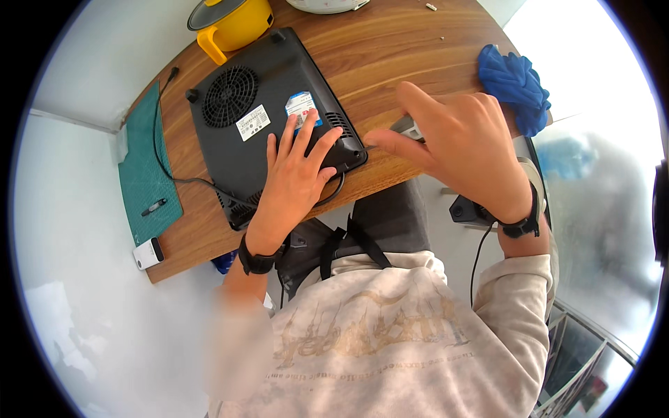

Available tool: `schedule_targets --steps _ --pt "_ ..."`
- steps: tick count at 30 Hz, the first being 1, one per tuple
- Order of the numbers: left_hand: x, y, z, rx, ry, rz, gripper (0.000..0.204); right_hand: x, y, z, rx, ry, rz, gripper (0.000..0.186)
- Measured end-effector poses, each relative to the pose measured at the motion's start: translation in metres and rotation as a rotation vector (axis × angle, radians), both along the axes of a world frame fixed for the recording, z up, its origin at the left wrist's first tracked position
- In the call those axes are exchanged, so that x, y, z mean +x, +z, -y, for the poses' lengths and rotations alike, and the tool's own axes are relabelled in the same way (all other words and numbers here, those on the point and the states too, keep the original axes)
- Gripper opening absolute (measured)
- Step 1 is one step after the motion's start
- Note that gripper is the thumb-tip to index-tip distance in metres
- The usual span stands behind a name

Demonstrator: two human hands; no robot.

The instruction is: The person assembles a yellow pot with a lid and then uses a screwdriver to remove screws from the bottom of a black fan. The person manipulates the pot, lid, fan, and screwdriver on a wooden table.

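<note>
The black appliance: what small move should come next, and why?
Perhaps ease the tool in the right hand gently against the near corner of the black appliance: the tool points there, though contact is unclear, and the left hand, spread on the appliance, seems able to steady it.

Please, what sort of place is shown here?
Probably a home room used as a work corner: a wooden table carries a yellow pot, an upturned black appliance and a green cutting mat.

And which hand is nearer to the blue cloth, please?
Right. The right hand, gripping a grey tool, is beside the blue cloth in the picture; the left hand is farther left, spread on the black appliance.
</note>
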State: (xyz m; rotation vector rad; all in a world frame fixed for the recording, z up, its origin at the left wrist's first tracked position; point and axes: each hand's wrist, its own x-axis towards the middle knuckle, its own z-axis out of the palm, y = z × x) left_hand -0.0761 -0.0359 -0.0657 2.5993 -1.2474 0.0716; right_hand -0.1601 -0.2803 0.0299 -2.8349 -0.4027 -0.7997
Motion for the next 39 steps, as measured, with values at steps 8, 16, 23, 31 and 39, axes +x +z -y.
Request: schedule_targets --steps 8,16,23,31,39 --pt "0.002 -0.007 -0.002 0.0 0.0 0.032 0.066 0.002 0.007 -0.008 0.146 0.078 -0.136 0.036" --pt "0.0 -0.007 -0.002 0.051 0.005 0.044 0.059 0.0 0.004 -0.009 0.262 0.215 -0.17 0.032" --pt "-0.001 -0.006 -0.003 0.062 0.007 0.044 0.064 -0.008 0.012 0.008 0.328 0.144 -0.1 0.031" --pt "0.0 -0.004 -0.001 0.07 -0.004 0.055 0.062 -0.012 0.003 0.019 0.531 0.09 -0.154 0.031" --pt "-0.004 -0.005 -0.003 0.094 -0.026 0.122 0.062 -0.014 -0.02 0.023 0.619 0.108 -0.07 0.026"
